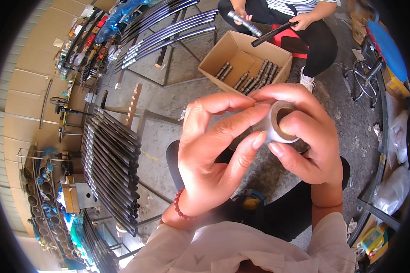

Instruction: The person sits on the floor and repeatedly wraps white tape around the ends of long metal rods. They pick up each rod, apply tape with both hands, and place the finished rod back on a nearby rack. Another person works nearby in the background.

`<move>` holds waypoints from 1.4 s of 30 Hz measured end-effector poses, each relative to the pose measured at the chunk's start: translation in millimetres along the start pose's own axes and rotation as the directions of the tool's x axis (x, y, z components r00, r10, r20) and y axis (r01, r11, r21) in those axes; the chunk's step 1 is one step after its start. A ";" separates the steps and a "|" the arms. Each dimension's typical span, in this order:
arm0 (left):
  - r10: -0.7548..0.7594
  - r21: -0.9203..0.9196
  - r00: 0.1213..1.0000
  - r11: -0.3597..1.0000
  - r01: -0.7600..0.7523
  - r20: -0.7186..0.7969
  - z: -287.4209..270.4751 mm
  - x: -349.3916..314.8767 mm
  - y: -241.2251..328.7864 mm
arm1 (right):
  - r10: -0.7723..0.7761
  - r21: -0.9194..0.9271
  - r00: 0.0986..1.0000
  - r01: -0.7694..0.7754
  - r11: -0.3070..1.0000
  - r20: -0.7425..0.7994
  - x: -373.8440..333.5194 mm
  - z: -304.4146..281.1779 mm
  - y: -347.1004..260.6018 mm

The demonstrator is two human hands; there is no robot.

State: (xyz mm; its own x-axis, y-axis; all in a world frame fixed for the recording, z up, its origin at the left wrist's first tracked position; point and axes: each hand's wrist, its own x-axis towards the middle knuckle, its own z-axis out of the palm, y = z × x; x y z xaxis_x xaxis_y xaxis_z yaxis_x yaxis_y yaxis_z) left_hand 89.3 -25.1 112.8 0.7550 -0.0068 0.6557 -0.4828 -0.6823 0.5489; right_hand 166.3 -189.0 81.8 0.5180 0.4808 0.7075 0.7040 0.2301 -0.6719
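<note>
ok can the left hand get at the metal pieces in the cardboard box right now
Probably not from here: the left hand is occupied with the grey ring, and the cardboard box looks too far ahead. Its open top does leave the metal pieces uncovered.

The ring (269, 130) is silver-grey, the carton (259, 47) brown (one shirt (281, 6) striped).
</note>
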 end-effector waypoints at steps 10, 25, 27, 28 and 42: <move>0.124 0.250 0.991 0.962 -0.107 -0.055 7.3 -0.4 7.2 | -0.086 -0.144 0.996 0.082 0.986 -0.022 -2.6 0.0 -0.5; -0.406 -0.471 0.896 0.765 0.440 0.177 6.6 -8.0 4.0 | -0.047 -0.033 0.995 0.050 0.998 0.087 -3.8 1.9 -3.3; -0.443 -0.449 0.877 0.756 0.477 0.184 4.8 -9.7 1.4 | -0.096 -0.071 0.987 0.106 0.992 0.131 -3.0 5.8 -2.5; -0.405 -0.552 0.900 0.719 0.421 0.159 10.6 -13.9 -5.9 | -0.118 -0.078 0.983 0.130 0.988 0.141 -3.9 8.4 -3.1; 0.036 0.051 0.982 0.998 -0.027 -0.183 11.6 -39.2 -45.8 | -0.206 0.088 0.967 0.194 0.977 0.149 -7.5 34.9 15.8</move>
State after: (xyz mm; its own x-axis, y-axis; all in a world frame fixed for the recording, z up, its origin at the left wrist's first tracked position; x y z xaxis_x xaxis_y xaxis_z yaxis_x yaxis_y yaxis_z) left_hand 86.9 -2.0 56.0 0.6433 0.1027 0.7587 -0.4798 -0.7182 0.5040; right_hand 156.6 -159.4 58.2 0.2838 0.5435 0.7900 0.7459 0.3925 -0.5381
